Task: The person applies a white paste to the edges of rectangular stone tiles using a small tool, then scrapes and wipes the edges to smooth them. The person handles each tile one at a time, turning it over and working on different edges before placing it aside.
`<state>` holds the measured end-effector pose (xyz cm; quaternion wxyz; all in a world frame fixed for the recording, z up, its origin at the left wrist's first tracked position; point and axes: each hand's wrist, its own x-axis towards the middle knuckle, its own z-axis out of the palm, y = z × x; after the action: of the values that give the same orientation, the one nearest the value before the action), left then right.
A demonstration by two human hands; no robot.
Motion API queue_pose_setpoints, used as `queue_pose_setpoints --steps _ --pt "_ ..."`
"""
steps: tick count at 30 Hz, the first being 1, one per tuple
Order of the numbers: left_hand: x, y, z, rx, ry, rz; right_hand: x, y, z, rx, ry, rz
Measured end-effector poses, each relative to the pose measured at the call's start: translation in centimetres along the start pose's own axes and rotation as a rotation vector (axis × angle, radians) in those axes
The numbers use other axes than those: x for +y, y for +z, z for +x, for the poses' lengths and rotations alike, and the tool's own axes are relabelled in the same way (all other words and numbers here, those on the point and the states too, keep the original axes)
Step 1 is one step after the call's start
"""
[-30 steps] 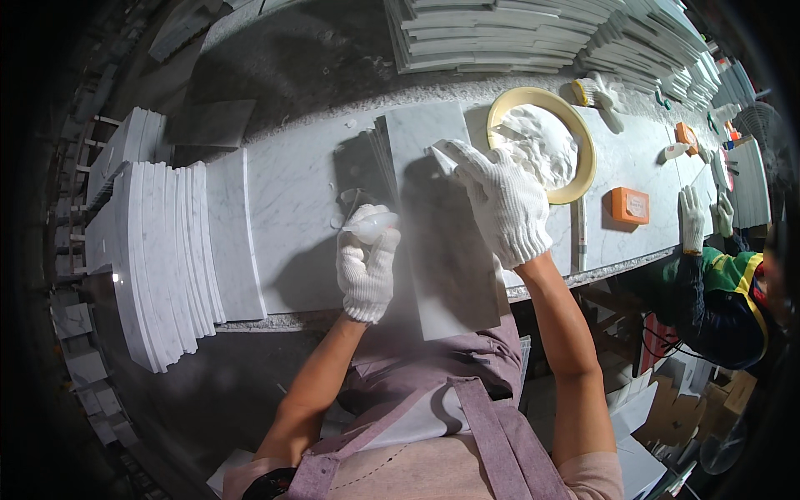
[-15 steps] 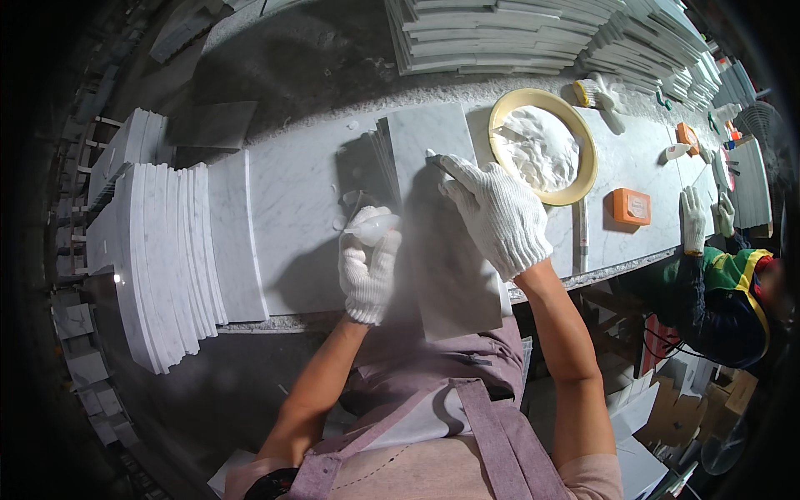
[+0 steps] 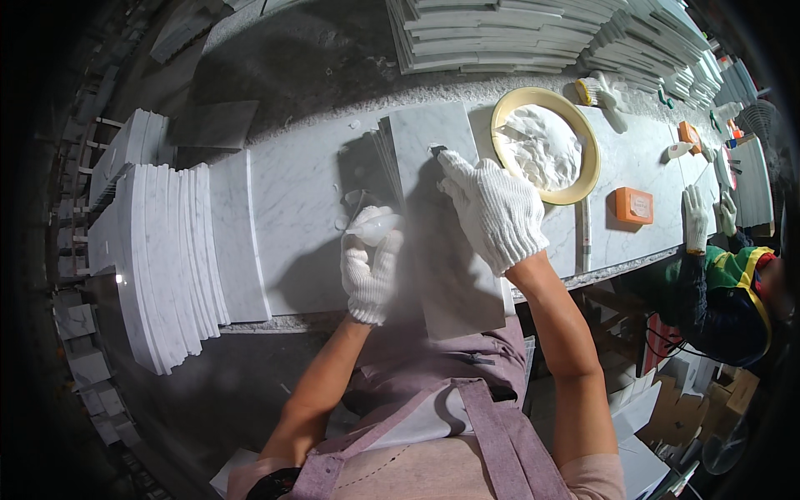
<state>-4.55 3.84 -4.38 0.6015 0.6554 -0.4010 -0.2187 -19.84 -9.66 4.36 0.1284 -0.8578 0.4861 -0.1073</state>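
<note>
A long grey-white marble tile (image 3: 462, 287) lies on top of a few others, its near end reaching past the bench edge toward my apron. My left hand (image 3: 371, 279), in a white knit glove, is wrapped round a translucent squeeze bottle (image 3: 375, 227) just left of the tile. Over the tile's upper half, my gloved right hand (image 3: 500, 217) is closed, its fingertips on a small dark piece (image 3: 437, 151) at the tile's surface. That piece is too small and too hidden to name. Beyond my right hand stands a yellow bowl (image 3: 591, 162) of white powder or paste.
Upright marble tiles (image 3: 167, 258) stand in a row at left, and tall stacks (image 3: 500, 37) line the far side. An orange box (image 3: 633, 206) and a cream strip (image 3: 586, 233) lie right of the bowl. Loose gloves (image 3: 612, 104) rest behind it. A co-worker (image 3: 725, 292) sits at far right.
My right hand has shifted slightly left and its index finger looks more bent, with the dark piece showing more plainly. My left hand keeps hold of the bottle, nearly still.
</note>
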Motion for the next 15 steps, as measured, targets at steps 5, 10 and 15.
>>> queue_pose_setpoints --steps 5,10,15 --pt "0.0 -0.4 0.2 -0.061 0.072 0.057 -0.5 -0.9 -1.2 -0.084 -0.025 -0.035" --pt "0.0 -0.3 0.1 -0.066 0.031 -0.034 0.0 -0.9 -1.6 0.114 -0.100 0.085" --pt "0.2 -0.1 0.0 -0.023 -0.049 -0.067 -0.3 0.3 -0.1 0.086 -0.021 0.099"
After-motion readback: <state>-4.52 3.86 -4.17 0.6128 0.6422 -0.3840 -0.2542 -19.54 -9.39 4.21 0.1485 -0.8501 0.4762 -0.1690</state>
